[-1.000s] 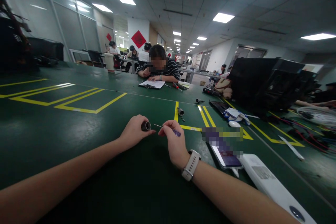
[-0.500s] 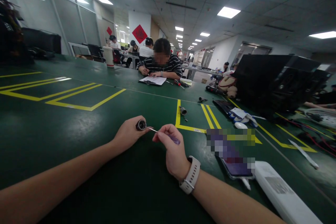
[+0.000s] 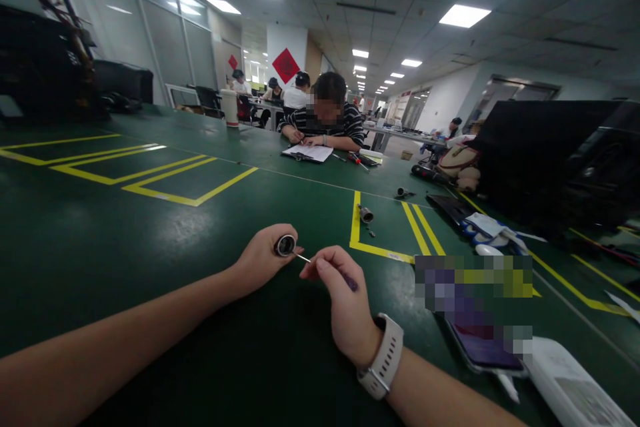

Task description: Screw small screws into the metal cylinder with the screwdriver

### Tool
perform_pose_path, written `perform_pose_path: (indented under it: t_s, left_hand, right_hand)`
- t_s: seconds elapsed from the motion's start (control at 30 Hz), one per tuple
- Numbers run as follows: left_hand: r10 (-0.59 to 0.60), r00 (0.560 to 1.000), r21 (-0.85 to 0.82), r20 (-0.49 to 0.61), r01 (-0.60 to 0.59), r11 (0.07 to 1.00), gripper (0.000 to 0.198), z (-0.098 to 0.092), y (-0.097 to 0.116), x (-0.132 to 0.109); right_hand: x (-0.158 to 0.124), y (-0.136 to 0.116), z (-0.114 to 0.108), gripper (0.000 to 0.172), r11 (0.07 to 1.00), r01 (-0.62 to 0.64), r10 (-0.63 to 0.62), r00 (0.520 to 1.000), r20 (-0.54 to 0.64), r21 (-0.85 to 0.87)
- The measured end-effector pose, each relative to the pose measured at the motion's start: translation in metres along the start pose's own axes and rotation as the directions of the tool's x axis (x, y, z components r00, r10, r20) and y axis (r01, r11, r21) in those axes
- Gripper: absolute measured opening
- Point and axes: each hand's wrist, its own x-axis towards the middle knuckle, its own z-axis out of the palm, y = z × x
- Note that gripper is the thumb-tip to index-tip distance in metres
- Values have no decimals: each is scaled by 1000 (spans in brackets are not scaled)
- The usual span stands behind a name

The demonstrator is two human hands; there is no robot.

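Green table (image 3: 190,233) here, yellow tape bays (image 3: 355,233). Near right: white device (image 3: 553,357), gray label (image 3: 595,401), print too blurred to read; phone (image 3: 485,343) just beyond, screen also unreadable. Middle, from where I stand: left hand (image 3: 263,255) grasping dark cylindrical part (image 3: 285,246), open end facing near side. Right hand (image 3: 345,293), pale-strapped watch (image 3: 384,355) on wrist, pinching purple-handled tool (image 3: 351,282); shaft (image 3: 302,257) reaches the part's rim, can't tell if tip's inside. Farther right, metal fitting (image 3: 367,215) at a bay's left line; tape label (image 3: 394,256) too small to read. Far side: person (image 3: 330,113) bent over clipboard (image 3: 310,152). Behind, red diamond sign (image 3: 286,66), dark character illegible.
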Motion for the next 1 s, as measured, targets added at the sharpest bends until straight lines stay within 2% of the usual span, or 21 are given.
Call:
perform_pose_path:
  t_s: [0.2, 0.3, 0.4, 0.53, 0.63, 0.7, 0.9, 1.0]
  left_hand:
    - [111, 993, 37, -33, -109, 993, 17, 3, 2, -2]
    - [138, 990, 45, -40, -136, 990, 19, 3, 3, -3]
    - [132, 990, -12, -56, -133, 991, 19, 3, 4, -3]
    - [135, 990, -116, -38, -138, 984, 20, 3, 4, -3]
    - [138, 990, -116, -29, -141, 983, 21, 4, 3, -3]
    - [132, 990, -60, -40, -134, 989, 20, 4, 2, -2]
    - [145, 989, 136, -38, -139, 981, 19, 2, 3, -2]
    - [162, 986, 156, -35, -155, 975, 19, 2, 4, -3]
  right_hand:
    - [-5, -4, 3, 17, 987, 67, -71, 997, -22, -144]
    - [-5, -6, 3, 18, 987, 58, -62, 998, -23, -149]
    - [-2, -3, 1, 19, 1000, 16, -17, 1000, -23, -26]
    - [3, 7, 0, 19, 957, -60, 72, 997, -32, 284]
    - [4, 9, 1, 18, 924, -89, 111, 993, -37, 372]
    - [3, 7, 1, 17, 941, -70, 94, 994, -57, 332]
    - [-1, -1, 2, 19, 997, -47, 50, 997, -54, 53]
    - [1, 0, 1, 19, 987, -78, 86, 995, -53, 140]
